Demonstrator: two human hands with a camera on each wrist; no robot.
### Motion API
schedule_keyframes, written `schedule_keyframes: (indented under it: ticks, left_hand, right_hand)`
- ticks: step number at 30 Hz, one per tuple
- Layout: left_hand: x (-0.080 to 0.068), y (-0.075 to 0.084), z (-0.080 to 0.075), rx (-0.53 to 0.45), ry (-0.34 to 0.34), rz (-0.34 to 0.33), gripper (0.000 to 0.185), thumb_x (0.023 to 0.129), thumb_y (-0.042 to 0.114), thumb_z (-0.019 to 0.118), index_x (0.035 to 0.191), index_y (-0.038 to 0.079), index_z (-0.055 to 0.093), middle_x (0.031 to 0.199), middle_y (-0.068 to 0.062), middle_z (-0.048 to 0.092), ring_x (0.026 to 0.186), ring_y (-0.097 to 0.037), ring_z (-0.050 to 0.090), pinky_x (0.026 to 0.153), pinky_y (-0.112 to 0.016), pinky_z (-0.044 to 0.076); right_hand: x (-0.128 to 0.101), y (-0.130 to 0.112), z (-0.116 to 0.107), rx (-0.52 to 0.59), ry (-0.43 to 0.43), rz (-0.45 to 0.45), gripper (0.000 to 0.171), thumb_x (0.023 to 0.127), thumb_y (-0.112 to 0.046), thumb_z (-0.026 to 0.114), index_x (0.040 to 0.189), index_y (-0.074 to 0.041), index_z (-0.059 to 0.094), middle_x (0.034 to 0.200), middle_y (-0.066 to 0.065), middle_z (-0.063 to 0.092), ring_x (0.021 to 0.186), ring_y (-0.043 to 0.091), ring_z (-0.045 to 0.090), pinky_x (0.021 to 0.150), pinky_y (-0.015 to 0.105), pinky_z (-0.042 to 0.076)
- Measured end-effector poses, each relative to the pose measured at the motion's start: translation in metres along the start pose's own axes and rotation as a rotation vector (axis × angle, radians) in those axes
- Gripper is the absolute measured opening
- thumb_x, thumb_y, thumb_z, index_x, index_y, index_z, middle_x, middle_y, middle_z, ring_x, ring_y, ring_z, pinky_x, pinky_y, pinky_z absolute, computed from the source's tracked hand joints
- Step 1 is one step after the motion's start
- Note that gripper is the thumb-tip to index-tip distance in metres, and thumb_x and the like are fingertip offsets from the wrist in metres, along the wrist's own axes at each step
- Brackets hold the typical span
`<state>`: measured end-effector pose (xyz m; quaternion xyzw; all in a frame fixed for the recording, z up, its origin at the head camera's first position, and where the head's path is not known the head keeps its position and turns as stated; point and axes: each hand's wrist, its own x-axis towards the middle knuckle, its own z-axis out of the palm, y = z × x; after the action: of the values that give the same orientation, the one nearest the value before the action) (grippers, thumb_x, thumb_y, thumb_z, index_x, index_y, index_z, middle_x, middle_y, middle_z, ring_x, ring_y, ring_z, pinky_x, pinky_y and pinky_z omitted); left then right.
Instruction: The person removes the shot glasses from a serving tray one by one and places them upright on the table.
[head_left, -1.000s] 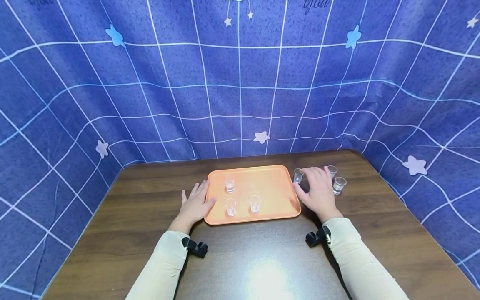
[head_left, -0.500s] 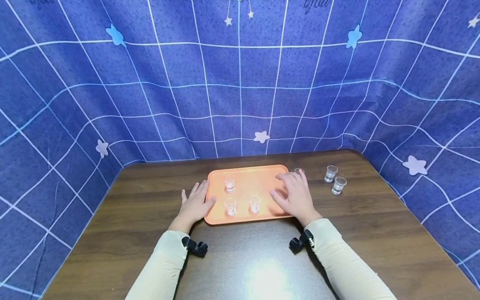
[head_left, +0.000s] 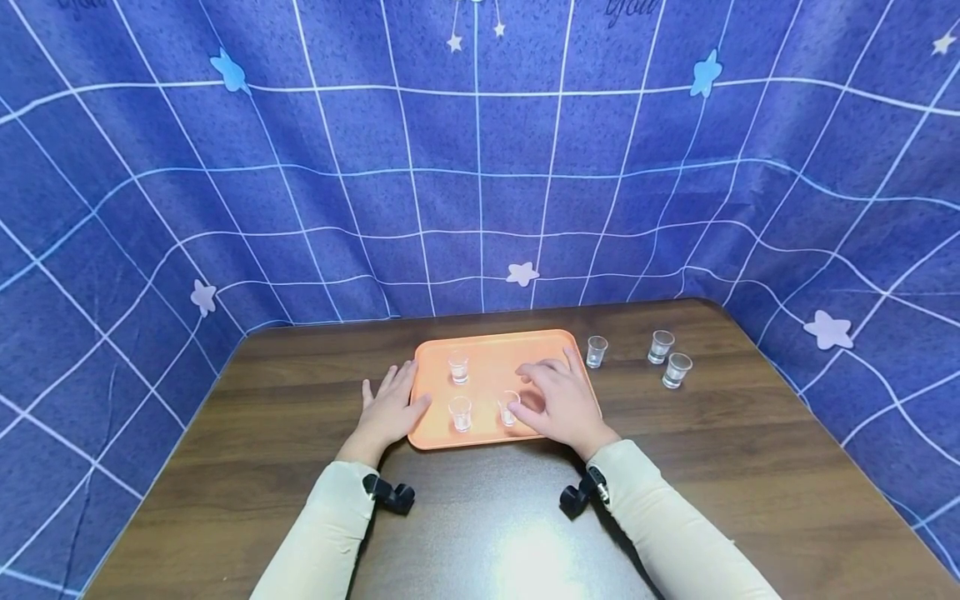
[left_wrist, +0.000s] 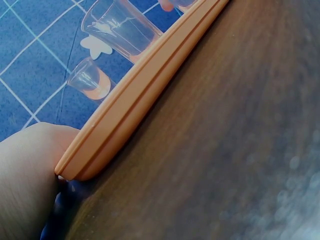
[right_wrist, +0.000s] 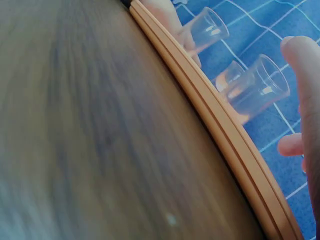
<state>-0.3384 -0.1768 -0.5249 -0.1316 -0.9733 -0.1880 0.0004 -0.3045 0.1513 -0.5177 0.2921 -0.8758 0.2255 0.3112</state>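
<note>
An orange tray (head_left: pixel 495 357) lies on the brown table (head_left: pixel 300 467) with three small clear glasses on it. My left hand (head_left: pixel 388 402) rests flat on the table, its thumb against the tray's left edge (left_wrist: pixel 145 95). My right hand (head_left: pixel 522 390) hovers over the tray's right half with its fingers spread loosely. Its thumb and fingertips are beside the near right glass (head_left: pixel 509 407), which the right wrist view shows as the near glass (right_wrist: pixel 260 90) with a finger (right_wrist: pixel 306 75) next to it, not closed around it.
Three more clear glasses stand on the table right of the tray: one close to its far right corner (head_left: pixel 596 351) and two farther right (head_left: pixel 660 346) (head_left: pixel 677 370). A blue checked cloth (head_left: pixel 480 167) hangs behind and beside the table.
My right hand has moved left, from among the glasses on the table to over the tray beside the near right glass. It carried nothing. The left hand stayed put.
</note>
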Motion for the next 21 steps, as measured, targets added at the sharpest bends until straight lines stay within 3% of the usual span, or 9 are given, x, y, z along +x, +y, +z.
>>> schedule_keyframes:
  ticks: [9,15,21]
  left_hand:
    - [-0.0006,0.0012,-0.0016,-0.002,-0.006,-0.002,0.076,0.102,0.048,0.046,0.163,0.011,0.018,0.166,-0.013,0.024,0.154,-0.037,0.013,0.114,-0.07,-0.009]
    - [-0.0017,0.0025,-0.0019,-0.009,-0.007,-0.003,0.076,0.103,0.047,0.046,0.163,0.01,0.019,0.166,-0.013,0.024,0.154,-0.037,0.013,0.114,-0.07,-0.009]
    - [-0.0012,0.0019,-0.0016,-0.009,-0.002,0.0,0.076,0.103,0.047,0.046,0.163,0.01,0.019,0.166,-0.014,0.024,0.154,-0.038,0.013,0.114,-0.071,-0.009]
  right_hand:
    - [0.0019,-0.0085,0.0059,0.022,-0.064,-0.005,0.044,0.086,-0.052,0.069,0.111,-0.016,0.068,0.091,-0.008,0.07,0.101,0.018,0.064,0.118,0.061,0.019]
    - [0.0013,-0.009,0.0078,0.016,-0.105,-0.033,0.037,0.086,-0.05,0.067,0.105,-0.019,0.069,0.094,-0.009,0.072,0.101,0.018,0.065,0.116,0.061,0.023]
    - [0.0009,-0.0083,0.0088,0.044,-0.126,-0.055,0.036,0.089,-0.046,0.067,0.106,-0.015,0.07,0.09,-0.006,0.073,0.099,0.021,0.067,0.116,0.059,0.026]
